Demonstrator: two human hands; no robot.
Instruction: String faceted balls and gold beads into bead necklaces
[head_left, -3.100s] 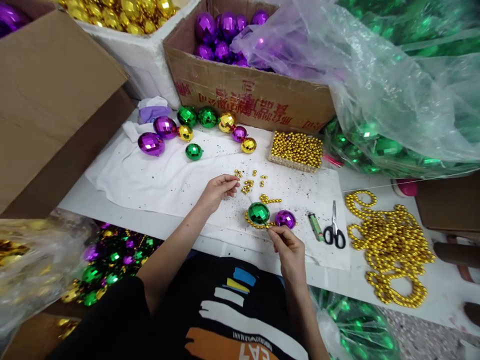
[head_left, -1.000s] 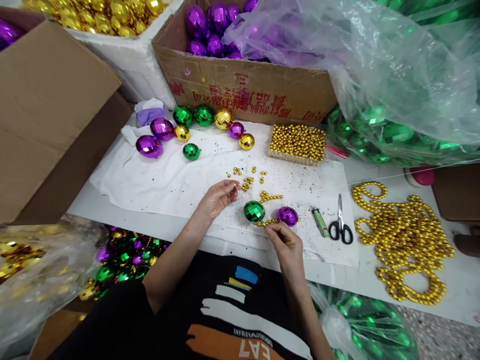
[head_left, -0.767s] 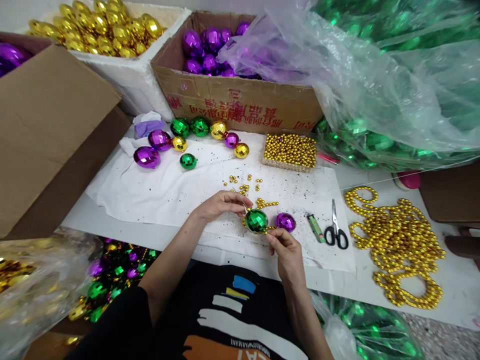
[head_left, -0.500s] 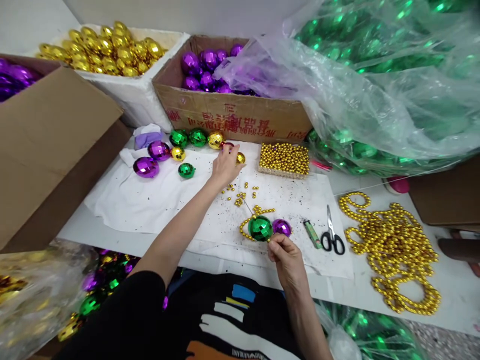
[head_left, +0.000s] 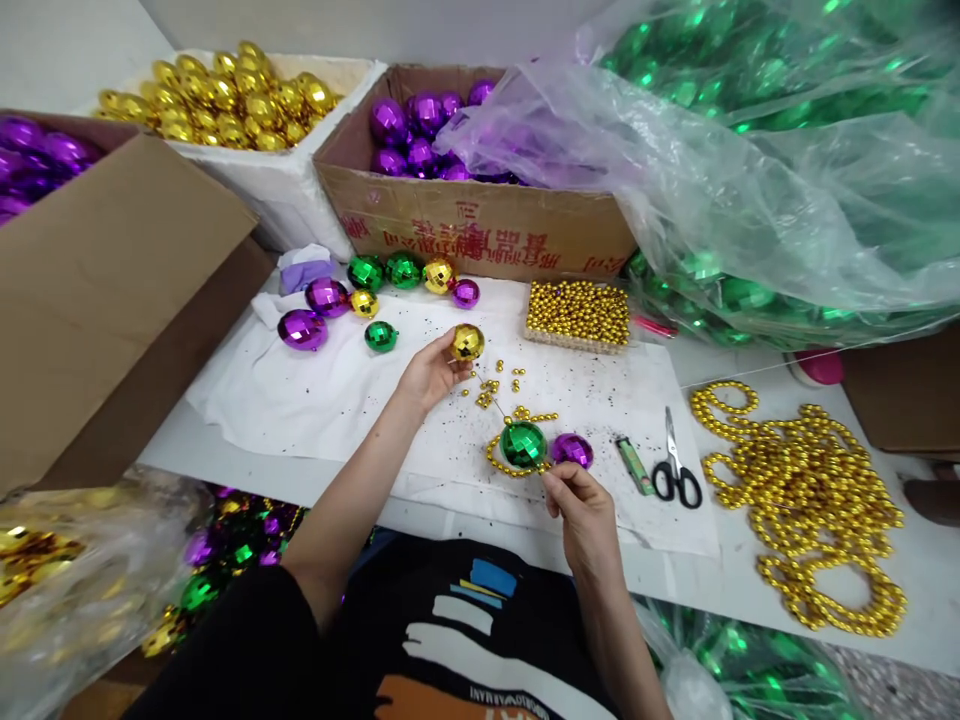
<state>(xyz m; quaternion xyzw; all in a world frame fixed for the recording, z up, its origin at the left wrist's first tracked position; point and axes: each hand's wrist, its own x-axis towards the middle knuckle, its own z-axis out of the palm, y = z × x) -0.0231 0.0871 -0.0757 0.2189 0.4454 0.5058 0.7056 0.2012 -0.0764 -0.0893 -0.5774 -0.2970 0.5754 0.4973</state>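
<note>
Left hand [head_left: 435, 376] grasps one glossy gold faceted ball [head_left: 469, 342] over white cloth [head_left: 270, 390]; right hand [head_left: 583, 505] pinches a strand of small round gold beads [head_left: 504, 469] beside one glossy green faceted ball [head_left: 523, 445], which could roll if that pinch slackens.

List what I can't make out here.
All in the head view:
Right hand: what lies between thumb and finger, too small to tell.
Gold ball: its gripped side, hidden by the left hand.
Purple balls: lower ones, hidden by the printed box.
Brown carton: cut off by the left edge.
</note>
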